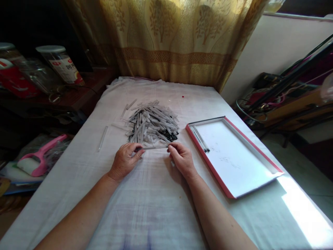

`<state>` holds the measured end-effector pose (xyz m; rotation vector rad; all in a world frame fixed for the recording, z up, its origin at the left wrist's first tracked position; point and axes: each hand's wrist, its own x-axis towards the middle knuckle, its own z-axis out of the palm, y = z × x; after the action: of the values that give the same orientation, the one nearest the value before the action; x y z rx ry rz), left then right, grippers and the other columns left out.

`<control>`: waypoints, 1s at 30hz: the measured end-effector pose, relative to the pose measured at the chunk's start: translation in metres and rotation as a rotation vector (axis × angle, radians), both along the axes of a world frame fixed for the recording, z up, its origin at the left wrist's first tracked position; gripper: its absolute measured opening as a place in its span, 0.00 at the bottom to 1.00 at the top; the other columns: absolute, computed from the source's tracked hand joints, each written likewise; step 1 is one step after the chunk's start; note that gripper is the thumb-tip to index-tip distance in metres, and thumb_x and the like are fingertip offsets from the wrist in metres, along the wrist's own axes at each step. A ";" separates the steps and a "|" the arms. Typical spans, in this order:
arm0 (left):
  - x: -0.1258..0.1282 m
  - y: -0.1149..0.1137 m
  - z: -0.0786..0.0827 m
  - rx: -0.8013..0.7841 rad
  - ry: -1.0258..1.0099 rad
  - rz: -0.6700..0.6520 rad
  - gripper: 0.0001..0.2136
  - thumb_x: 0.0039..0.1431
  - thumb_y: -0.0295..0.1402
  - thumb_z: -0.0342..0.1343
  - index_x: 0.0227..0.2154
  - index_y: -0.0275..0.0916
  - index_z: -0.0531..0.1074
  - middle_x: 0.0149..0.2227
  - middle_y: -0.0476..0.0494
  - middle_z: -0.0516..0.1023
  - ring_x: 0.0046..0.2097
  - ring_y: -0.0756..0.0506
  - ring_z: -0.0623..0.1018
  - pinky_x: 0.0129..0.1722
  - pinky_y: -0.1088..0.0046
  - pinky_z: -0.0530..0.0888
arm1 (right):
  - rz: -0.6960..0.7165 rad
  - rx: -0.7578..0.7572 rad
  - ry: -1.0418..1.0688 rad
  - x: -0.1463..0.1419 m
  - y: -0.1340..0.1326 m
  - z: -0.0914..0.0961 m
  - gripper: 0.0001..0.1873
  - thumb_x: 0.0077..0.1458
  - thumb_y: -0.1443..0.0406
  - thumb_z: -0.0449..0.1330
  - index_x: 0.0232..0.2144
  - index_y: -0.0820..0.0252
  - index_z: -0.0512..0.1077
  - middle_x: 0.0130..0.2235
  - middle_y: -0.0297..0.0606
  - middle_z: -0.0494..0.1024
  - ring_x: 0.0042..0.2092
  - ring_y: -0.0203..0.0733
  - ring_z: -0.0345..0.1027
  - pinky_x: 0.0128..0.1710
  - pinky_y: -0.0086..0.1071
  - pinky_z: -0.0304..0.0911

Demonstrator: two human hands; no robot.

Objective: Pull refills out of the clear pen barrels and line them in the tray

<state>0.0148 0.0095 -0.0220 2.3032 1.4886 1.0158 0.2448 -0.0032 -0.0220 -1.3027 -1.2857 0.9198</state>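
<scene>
My left hand (pixel 126 159) and my right hand (pixel 182 159) hold a slim, clear pen (pixel 155 148) level between them, each pinching one end. Just beyond it lies a loose pile of clear pen barrels (pixel 153 119), several with dark parts among them. Small black caps or pen ends (pixel 169 134) gather at the pile's right front. To the right of my right hand, a shallow box lid (pixel 229 163) with red sides and a white inside holds a few pens (pixel 200 139) along its left wall, their black ends toward me.
A single clear barrel (pixel 102 139) lies left of the pile on the white cloth (pixel 140 211). Left of the table are jars (pixel 62 64) on a dark cabinet and a pink-handled item (pixel 44 156). A gold curtain (pixel 171 38) hangs behind.
</scene>
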 end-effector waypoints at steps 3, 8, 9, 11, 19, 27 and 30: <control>0.001 -0.001 0.001 -0.024 -0.036 0.002 0.12 0.63 0.43 0.52 0.36 0.41 0.75 0.33 0.45 0.80 0.35 0.45 0.78 0.39 0.69 0.74 | -0.002 -0.011 0.018 0.000 0.001 -0.001 0.13 0.52 0.55 0.60 0.28 0.57 0.75 0.24 0.34 0.76 0.23 0.35 0.66 0.22 0.28 0.62; -0.005 0.002 0.002 -0.018 0.051 -0.003 0.17 0.65 0.46 0.48 0.33 0.41 0.76 0.29 0.45 0.80 0.34 0.44 0.78 0.38 0.68 0.73 | -0.025 -0.050 0.097 0.001 0.001 -0.001 0.14 0.51 0.53 0.60 0.30 0.58 0.75 0.25 0.35 0.76 0.23 0.35 0.66 0.20 0.27 0.62; -0.006 0.003 0.001 -0.009 0.063 0.000 0.17 0.66 0.45 0.47 0.32 0.41 0.76 0.28 0.45 0.80 0.33 0.44 0.78 0.38 0.68 0.73 | -0.028 -0.059 0.110 0.001 0.001 -0.001 0.15 0.51 0.53 0.60 0.31 0.58 0.75 0.25 0.35 0.76 0.23 0.35 0.66 0.19 0.27 0.61; -0.007 0.003 0.001 0.004 0.062 0.011 0.17 0.66 0.44 0.47 0.31 0.41 0.76 0.28 0.45 0.80 0.34 0.43 0.78 0.38 0.67 0.72 | -0.033 -0.073 0.131 0.001 0.002 -0.001 0.15 0.50 0.53 0.61 0.32 0.59 0.75 0.26 0.35 0.76 0.23 0.35 0.66 0.18 0.27 0.60; 0.000 0.000 0.001 -0.013 -0.051 0.011 0.09 0.62 0.39 0.54 0.36 0.41 0.75 0.32 0.47 0.79 0.35 0.45 0.78 0.39 0.69 0.73 | -0.022 -0.091 0.152 0.001 0.003 0.000 0.13 0.49 0.56 0.61 0.33 0.59 0.76 0.25 0.34 0.76 0.23 0.35 0.66 0.21 0.27 0.61; -0.003 0.003 0.000 -0.021 0.032 -0.014 0.14 0.65 0.43 0.50 0.35 0.41 0.76 0.31 0.46 0.81 0.34 0.45 0.78 0.39 0.68 0.73 | -0.046 -0.105 0.249 0.000 0.006 -0.002 0.14 0.48 0.56 0.63 0.33 0.60 0.75 0.27 0.35 0.77 0.24 0.34 0.66 0.22 0.27 0.60; -0.002 0.003 -0.001 -0.012 0.038 -0.032 0.14 0.65 0.42 0.50 0.32 0.41 0.76 0.29 0.46 0.80 0.33 0.45 0.78 0.37 0.69 0.71 | -0.044 -0.119 0.264 0.000 0.006 0.000 0.15 0.48 0.55 0.63 0.33 0.60 0.75 0.27 0.35 0.77 0.24 0.34 0.66 0.22 0.27 0.59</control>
<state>0.0125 0.0121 -0.0228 2.3429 1.4630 0.9570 0.2445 0.0024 -0.0217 -1.2482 -1.0074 1.1102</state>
